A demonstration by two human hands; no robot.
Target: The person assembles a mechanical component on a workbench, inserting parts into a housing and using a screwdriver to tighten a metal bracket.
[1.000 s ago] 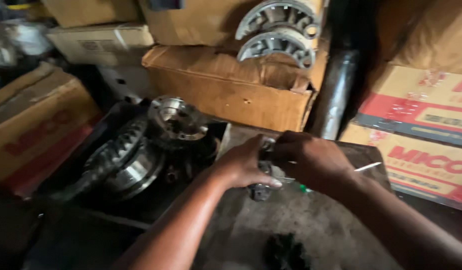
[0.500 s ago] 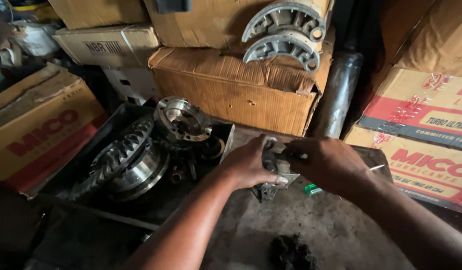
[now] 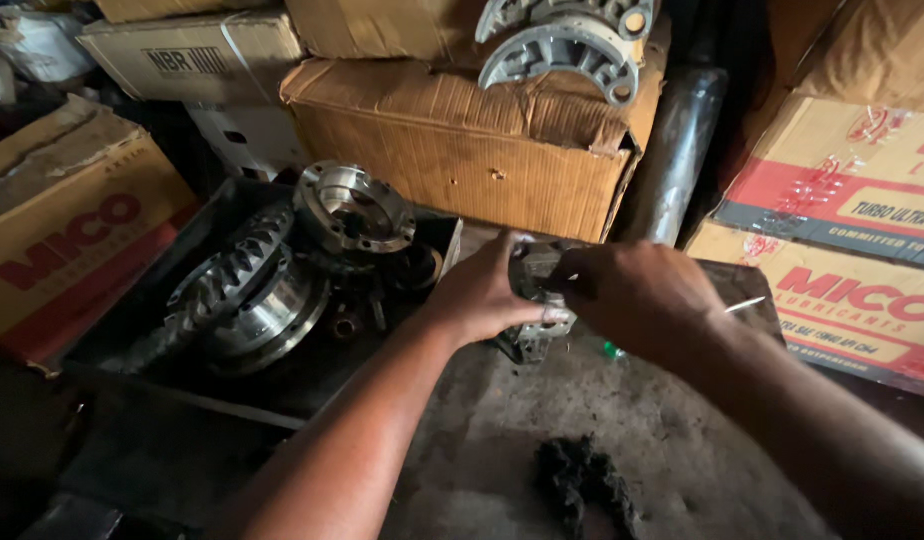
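Observation:
My left hand (image 3: 487, 295) and my right hand (image 3: 642, 295) meet over a small grey metal part (image 3: 534, 300) that stands on a dirty work surface (image 3: 502, 430). Both hands grip it, the left from its left side, the right from above and the right. Fingers hide most of the part. A thin pale rod (image 3: 744, 305) sticks out past my right hand. A small green bit (image 3: 610, 350) lies under my right wrist.
A dark tray (image 3: 182, 390) at the left holds a large toothed ring gear (image 3: 237, 290) and a round metal flange (image 3: 354, 210). Cardboard boxes (image 3: 462, 150) line the back and sides, with grey curved metal shoes (image 3: 567, 45) on top. A black clump (image 3: 582, 480) lies in front.
The view has closed in slightly. Both hands stay on the metal part, with small shifts of the fingers.

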